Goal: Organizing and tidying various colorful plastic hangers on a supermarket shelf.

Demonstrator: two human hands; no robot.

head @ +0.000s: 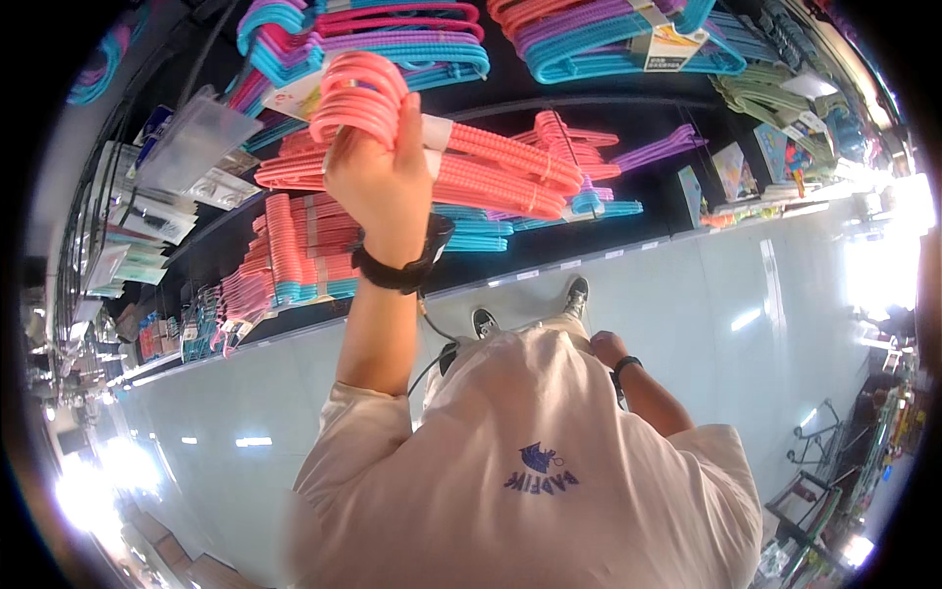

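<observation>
My left hand (383, 177) is raised at the shelves and grips a bundle of pink plastic hangers (508, 173) just below their hooks, which curl above my fingers. A white paper band wraps the bundle beside my thumb. My right hand (608, 347) hangs low at my waist, its fingers curled; whether it holds anything I cannot tell. Below the bundle, stacks of pink hangers (309, 235) and blue hangers (471, 228) lie on the shelf. Above it are purple, magenta and blue hangers (441, 55).
More blue hangers (581, 62) and green hangers (762, 103) fill the upper shelf to the right. Packaged goods (154, 191) hang at the left. The shelf's front edge (530, 274) runs across before my feet. A shopping cart (817, 434) stands far right, and cardboard boxes (165, 548) are lower left.
</observation>
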